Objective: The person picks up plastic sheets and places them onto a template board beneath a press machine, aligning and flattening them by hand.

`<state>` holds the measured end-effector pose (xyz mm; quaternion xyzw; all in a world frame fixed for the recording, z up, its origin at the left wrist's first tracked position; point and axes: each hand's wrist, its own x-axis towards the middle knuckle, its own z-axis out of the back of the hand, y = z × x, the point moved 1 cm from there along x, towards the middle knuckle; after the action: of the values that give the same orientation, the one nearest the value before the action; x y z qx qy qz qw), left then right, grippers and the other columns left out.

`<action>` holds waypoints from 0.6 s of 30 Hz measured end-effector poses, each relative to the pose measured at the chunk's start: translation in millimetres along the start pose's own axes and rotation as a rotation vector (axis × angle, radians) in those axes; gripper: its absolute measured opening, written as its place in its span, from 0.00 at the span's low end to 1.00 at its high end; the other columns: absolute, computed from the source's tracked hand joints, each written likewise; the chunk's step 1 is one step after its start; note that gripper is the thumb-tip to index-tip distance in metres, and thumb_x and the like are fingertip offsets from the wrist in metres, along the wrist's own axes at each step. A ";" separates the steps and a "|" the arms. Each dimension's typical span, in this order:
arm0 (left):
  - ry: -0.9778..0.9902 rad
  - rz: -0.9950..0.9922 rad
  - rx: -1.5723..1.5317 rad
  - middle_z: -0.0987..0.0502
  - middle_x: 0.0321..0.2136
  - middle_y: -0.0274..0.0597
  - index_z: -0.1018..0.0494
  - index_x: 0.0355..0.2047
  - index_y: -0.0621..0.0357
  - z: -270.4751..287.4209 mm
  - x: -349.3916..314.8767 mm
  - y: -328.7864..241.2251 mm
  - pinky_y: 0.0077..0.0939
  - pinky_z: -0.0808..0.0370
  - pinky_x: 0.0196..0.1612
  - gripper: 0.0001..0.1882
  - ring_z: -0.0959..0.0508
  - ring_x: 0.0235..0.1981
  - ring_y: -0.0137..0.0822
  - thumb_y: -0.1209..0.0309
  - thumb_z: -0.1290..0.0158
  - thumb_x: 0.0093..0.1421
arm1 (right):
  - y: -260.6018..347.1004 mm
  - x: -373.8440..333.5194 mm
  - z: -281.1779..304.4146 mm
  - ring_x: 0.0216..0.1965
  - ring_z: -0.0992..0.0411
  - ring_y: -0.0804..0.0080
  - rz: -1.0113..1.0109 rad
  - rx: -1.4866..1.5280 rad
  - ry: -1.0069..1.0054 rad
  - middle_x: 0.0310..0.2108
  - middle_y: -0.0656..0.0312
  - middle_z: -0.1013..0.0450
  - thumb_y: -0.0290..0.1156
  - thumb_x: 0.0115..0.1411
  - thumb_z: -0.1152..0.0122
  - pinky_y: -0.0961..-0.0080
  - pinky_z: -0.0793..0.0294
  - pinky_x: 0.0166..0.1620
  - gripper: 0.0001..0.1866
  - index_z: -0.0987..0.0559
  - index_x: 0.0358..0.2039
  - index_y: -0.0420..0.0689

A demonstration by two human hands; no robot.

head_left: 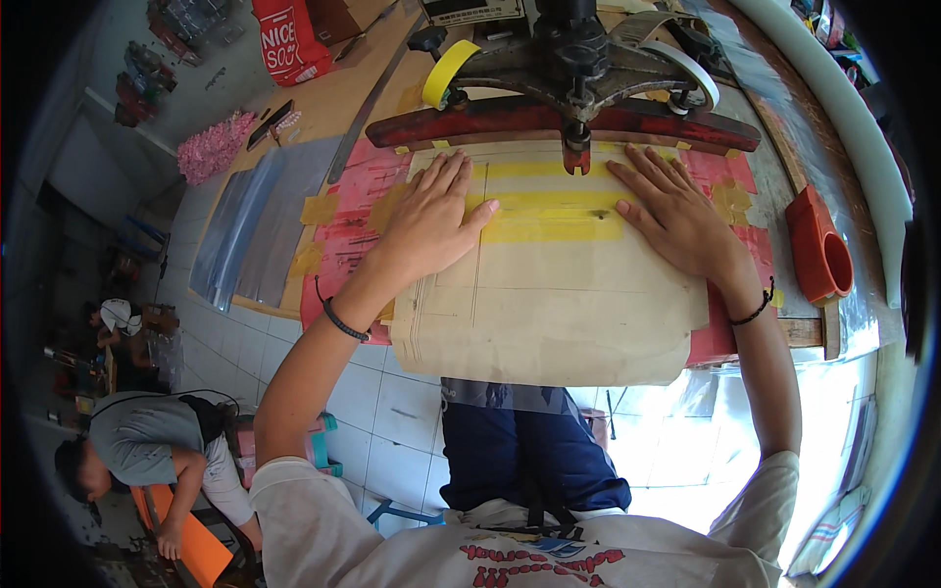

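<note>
- Left hand spread wide, palm down, I press on the left of a beige, rectangular, yellow-banded sheet.
- Right hand lies equally flat on its right side, gripping nothing.
- The sheet's far edge lies near a long red metal bar.
- I seem to be aligning it; next calls for even pressure, without skewing.

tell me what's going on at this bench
The person's left hand and right hand lie flat and open on a tan sheet marked with yellow strips. The sheet lies over a red work surface, its near edge overhanging. Just beyond the hands is a machine's long dark-red bar; whether it touches the sheet is hard to tell.
</note>
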<state>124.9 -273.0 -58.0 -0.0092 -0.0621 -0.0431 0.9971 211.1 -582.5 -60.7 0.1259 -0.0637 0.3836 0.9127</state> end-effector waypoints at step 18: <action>-0.152 -0.006 -0.162 0.39 0.69 0.56 0.40 0.67 0.72 -22.1 6.2 9.5 0.43 0.45 0.72 0.39 0.41 0.70 0.52 0.50 0.51 0.69 | 4.1 -1.2 2.6 0.70 0.42 0.46 -0.028 0.091 -0.129 0.66 0.41 0.37 0.42 0.71 0.50 0.56 0.45 0.72 0.26 0.27 0.61 0.37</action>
<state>134.5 -264.6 -79.3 -0.0926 -0.1338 -0.0500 0.9854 207.2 -581.3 -57.7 0.1926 -0.1033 0.3644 0.9053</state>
